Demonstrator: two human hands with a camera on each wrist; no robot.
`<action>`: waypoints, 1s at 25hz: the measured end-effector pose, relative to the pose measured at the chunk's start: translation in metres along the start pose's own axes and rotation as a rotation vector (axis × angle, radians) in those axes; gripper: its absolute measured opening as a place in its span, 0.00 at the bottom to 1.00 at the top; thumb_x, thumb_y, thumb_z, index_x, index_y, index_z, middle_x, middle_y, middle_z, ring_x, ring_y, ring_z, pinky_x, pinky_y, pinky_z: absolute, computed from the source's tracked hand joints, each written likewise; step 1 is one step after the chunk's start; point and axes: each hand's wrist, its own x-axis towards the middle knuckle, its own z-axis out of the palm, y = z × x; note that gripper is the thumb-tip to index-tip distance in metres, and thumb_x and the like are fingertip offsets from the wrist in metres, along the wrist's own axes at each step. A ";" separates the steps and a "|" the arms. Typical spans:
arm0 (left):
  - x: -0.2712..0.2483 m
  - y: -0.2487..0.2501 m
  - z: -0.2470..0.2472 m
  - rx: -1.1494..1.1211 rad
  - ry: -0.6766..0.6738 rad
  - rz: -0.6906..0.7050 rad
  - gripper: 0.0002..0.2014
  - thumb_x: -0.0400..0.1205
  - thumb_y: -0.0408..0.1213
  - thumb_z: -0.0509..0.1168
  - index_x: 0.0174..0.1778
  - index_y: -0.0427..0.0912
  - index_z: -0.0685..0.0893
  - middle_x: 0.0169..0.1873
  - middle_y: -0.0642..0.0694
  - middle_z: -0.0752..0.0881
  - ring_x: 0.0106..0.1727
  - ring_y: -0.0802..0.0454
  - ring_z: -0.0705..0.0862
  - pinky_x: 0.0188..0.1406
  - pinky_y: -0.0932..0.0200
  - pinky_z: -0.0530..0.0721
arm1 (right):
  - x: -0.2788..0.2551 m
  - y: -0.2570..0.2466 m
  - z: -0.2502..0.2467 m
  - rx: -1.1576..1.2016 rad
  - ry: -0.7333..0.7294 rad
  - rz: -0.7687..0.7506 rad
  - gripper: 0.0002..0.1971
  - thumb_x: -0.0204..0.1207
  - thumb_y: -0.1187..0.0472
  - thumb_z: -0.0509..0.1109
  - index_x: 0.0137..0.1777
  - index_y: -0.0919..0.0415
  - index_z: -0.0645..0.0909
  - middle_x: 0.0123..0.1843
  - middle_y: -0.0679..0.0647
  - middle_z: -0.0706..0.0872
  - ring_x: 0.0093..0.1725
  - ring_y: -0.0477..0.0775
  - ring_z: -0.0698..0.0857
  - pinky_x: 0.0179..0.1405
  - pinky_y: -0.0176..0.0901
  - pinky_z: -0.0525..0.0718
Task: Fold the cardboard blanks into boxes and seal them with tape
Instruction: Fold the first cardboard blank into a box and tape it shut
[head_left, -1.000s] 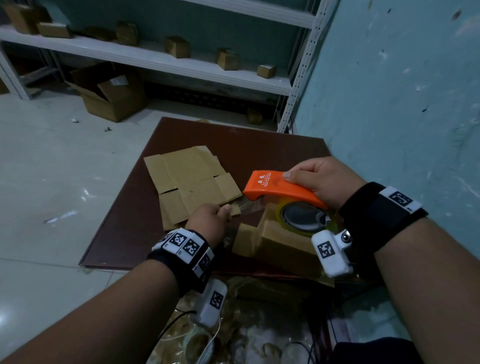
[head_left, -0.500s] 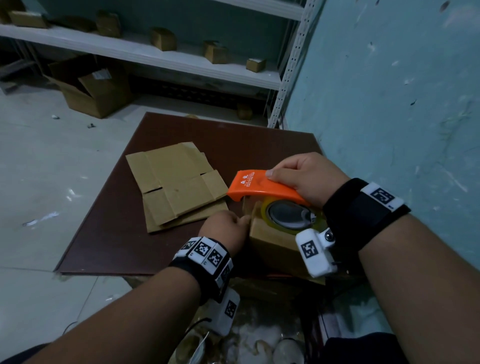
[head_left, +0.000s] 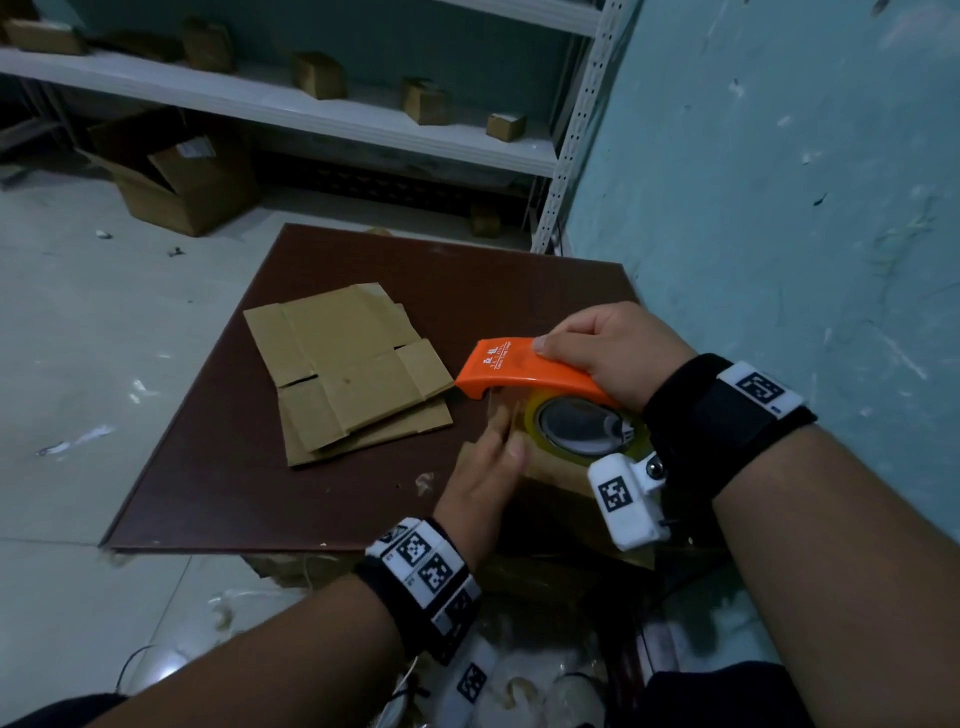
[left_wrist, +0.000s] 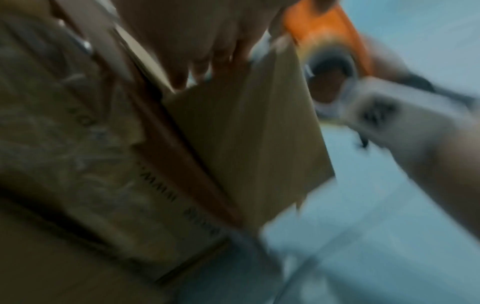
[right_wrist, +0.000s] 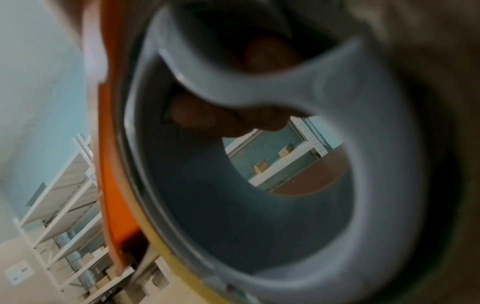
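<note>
My right hand (head_left: 605, 353) grips an orange tape dispenser (head_left: 519, 371) with a roll of clear tape (head_left: 582, 428), held on top of a small folded cardboard box (head_left: 556, 475) at the near right of the brown board (head_left: 218, 467). My left hand (head_left: 488, 467) lies flat with straight fingers against the box's left side, just under the dispenser's nose. The left wrist view is blurred; it shows fingers (left_wrist: 221, 59) on the box (left_wrist: 249, 131) with the dispenser (left_wrist: 327, 30) beyond. In the right wrist view the grey hub (right_wrist: 285, 164) of the dispenser fills the frame.
A stack of flat cardboard blanks (head_left: 343, 369) lies mid-board, left of the box. A teal wall (head_left: 779, 208) rises close on the right. Behind stands a white shelf (head_left: 291, 109) with small boxes, and an open carton (head_left: 176, 176) sits on the floor.
My left hand moved right from the blanks to the box and its fingers went from curled to flat against the box's side. The right hand with the dispenser stayed on the box.
</note>
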 end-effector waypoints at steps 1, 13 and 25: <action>0.002 -0.005 -0.002 0.067 -0.099 0.047 0.43 0.72 0.65 0.75 0.84 0.62 0.70 0.70 0.65 0.85 0.76 0.59 0.81 0.77 0.51 0.79 | 0.000 0.001 -0.001 0.003 0.009 -0.003 0.13 0.77 0.39 0.77 0.43 0.47 0.93 0.40 0.46 0.93 0.44 0.49 0.91 0.49 0.49 0.87; 0.051 -0.016 -0.015 0.610 -0.265 0.461 0.53 0.68 0.58 0.86 0.85 0.50 0.66 0.76 0.53 0.78 0.77 0.49 0.79 0.77 0.39 0.78 | -0.001 0.002 -0.006 -0.056 -0.029 -0.014 0.12 0.79 0.39 0.75 0.45 0.46 0.92 0.44 0.46 0.92 0.46 0.48 0.89 0.48 0.47 0.87; 0.025 -0.002 -0.069 0.664 -0.178 0.471 0.48 0.67 0.60 0.85 0.81 0.55 0.71 0.72 0.58 0.80 0.74 0.57 0.80 0.72 0.41 0.83 | -0.013 -0.003 -0.013 -0.199 -0.118 -0.076 0.12 0.78 0.38 0.76 0.47 0.44 0.93 0.47 0.43 0.92 0.48 0.47 0.90 0.53 0.49 0.89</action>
